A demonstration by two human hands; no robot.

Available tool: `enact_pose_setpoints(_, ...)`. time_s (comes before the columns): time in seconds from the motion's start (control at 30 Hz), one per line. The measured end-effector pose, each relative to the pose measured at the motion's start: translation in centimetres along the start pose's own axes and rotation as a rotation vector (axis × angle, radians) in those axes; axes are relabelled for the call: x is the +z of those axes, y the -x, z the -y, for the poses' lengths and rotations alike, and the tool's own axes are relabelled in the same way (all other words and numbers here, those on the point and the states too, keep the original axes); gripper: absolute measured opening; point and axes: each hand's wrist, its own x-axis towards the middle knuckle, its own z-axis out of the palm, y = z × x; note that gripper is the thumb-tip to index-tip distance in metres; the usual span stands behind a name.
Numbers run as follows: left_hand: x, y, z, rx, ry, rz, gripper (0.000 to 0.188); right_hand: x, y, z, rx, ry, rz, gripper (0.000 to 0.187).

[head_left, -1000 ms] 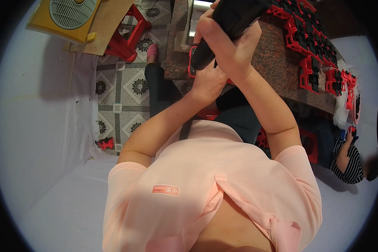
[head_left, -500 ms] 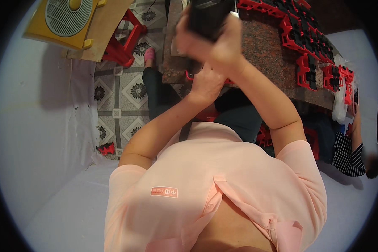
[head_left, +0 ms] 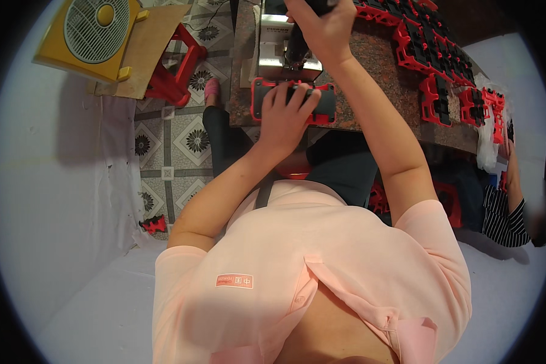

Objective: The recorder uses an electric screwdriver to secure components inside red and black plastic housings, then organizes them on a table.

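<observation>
My left hand [head_left: 282,124] holds a red-framed plastic part with a black panel [head_left: 326,100] at the table's near edge. Its fingers spread over the panel, and the thumb is out of sight. At the top of the view, my right hand [head_left: 330,27] is wrapped round a dark hand tool, seemingly a power screwdriver [head_left: 297,45]. The tool's narrow end points down at a silver metal box [head_left: 274,57], just beyond the plastic part. Part of the tool is cut off by the picture's upper edge.
Rows of red and black plastic parts [head_left: 434,51] cover the right of the speckled stone table [head_left: 370,67]. A yellow fan [head_left: 97,36] stands on a board over a red stool [head_left: 179,70] at left. Far right, another person's striped sleeve [head_left: 509,212] shows beside a plastic bag [head_left: 486,145].
The dark tool has moved up and away, uncovering the silver box. My hands, crossing before, are now apart. My left hand shows on the plastic part, which was mostly hidden.
</observation>
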Motion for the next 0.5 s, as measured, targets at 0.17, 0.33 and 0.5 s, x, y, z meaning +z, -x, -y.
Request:
enact_pose_setpoints(0.17,-1.1,1.4,1.5,-0.068,-0.085,0.033,0.070,-1.8,-0.1,1.3,0.094,-0.028,-0.004,0.022)
enact_pose_setpoints(0.33,-0.6,1.6,2.1,-0.034,-0.117,-0.017,0.079,-3.3,0.4,2.2,-0.202,-0.241,0.015,0.023)
enact_pose_setpoints(0.5,-0.7,1.7,2.0,-0.068,-0.085,-0.006,0.071,-4.4,2.2,4.3,-0.180,0.057,-0.007,0.022)
